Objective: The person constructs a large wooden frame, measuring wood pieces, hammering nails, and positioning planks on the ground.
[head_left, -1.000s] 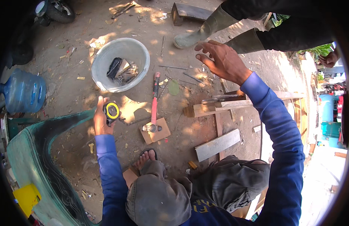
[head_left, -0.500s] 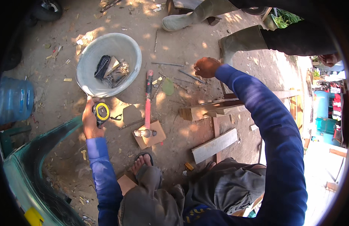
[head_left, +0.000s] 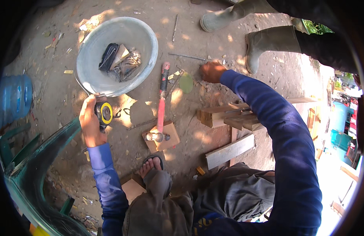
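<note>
My left hand (head_left: 91, 120) is closed round a yellow and black tape measure (head_left: 106, 113), with a small cord loop beside it. Its fingertips meet the near rim of a pale grey basin (head_left: 84, 85). Inside the basin lie many nails (head_left: 129, 65), a black item (head_left: 108, 57) and a wood scrap (head_left: 119, 56). On the ground to the right, my right hand (head_left: 211, 72) is down with curled fingers, near a thin metal rod (head_left: 187, 56); whatever is under its fingers is hidden. Between both hands lies a hammer (head_left: 162, 96) with a red and black handle, its head on a wood block (head_left: 172, 135).
Wooden beams (head_left: 217, 116) and a pale board (head_left: 230, 152) lie right of centre. A person in rubber boots (head_left: 252, 51) stands at the far right. A dark green curved frame (head_left: 36, 157) and a blue water jug (head_left: 14, 100) are at left.
My right hand has gone from hovering above the rods down to the ground, covering where some lay. The view has shifted slightly. My left hand still has the tape measure by the basin.
</note>
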### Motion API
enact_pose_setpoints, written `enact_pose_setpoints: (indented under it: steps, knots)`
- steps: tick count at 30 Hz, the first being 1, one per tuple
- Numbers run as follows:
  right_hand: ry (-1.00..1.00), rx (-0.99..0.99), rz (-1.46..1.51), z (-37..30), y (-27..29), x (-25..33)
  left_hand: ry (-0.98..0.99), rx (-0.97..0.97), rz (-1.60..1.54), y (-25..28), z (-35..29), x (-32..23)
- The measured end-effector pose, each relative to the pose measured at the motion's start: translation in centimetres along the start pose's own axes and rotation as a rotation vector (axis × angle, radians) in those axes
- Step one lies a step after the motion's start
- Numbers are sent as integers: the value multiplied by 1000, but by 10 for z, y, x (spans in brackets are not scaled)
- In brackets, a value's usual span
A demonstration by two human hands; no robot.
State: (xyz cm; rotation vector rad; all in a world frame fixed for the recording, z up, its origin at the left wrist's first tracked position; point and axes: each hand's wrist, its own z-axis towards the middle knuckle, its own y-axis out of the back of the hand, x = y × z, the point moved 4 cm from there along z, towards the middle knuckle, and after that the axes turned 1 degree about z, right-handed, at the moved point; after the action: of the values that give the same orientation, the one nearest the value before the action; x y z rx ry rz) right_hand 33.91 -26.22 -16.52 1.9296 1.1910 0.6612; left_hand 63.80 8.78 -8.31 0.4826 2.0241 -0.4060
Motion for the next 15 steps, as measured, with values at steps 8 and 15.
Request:
enact_pose_setpoints:
  steps: [8,15]
  knots:
    - [-136,5,176,-16,15,-6,17,133,-195,-23,-16,-45]
    - [-267,-112,234,-20,-9,-54,55,382,-469,-46,-17,-70]
